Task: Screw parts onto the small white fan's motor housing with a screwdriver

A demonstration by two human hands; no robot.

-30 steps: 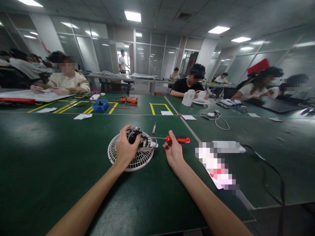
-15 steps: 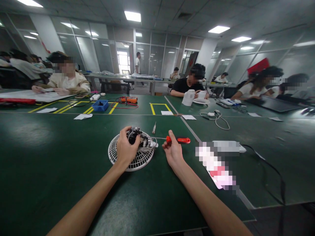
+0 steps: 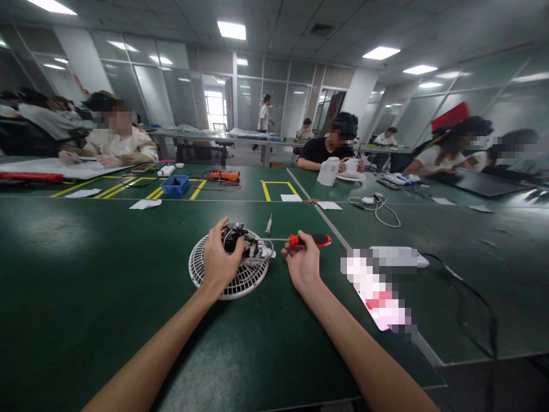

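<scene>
My left hand (image 3: 221, 254) is closed around a black fan motor assembly (image 3: 234, 233) with wires and white parts, which rests over a round white fan grille (image 3: 199, 263) on the green table (image 3: 128, 257). To its right, my right hand (image 3: 303, 257) grips a red and black screwdriver (image 3: 321, 240) between thumb and fingers. The screwdriver's shaft lies level and points left; its tip meets the right side of the motor assembly, though the exact contact is too small to see. A small clear-handled screwdriver (image 3: 269, 224) lies just beyond the grille.
A blurred bright phone-like object (image 3: 377, 297) and a white device (image 3: 394, 256) with a black cable lie at right. Farther back are a blue bin (image 3: 175, 184), an orange meter (image 3: 225, 175), paper slips (image 3: 146, 203) and a white cable (image 3: 388, 214). Several people sit around the tables.
My right thumb and fingers have shifted and the screwdriver handle has turned, now showing more black. My left hand and the motor stay nearly still. A person in the background has walked right.
</scene>
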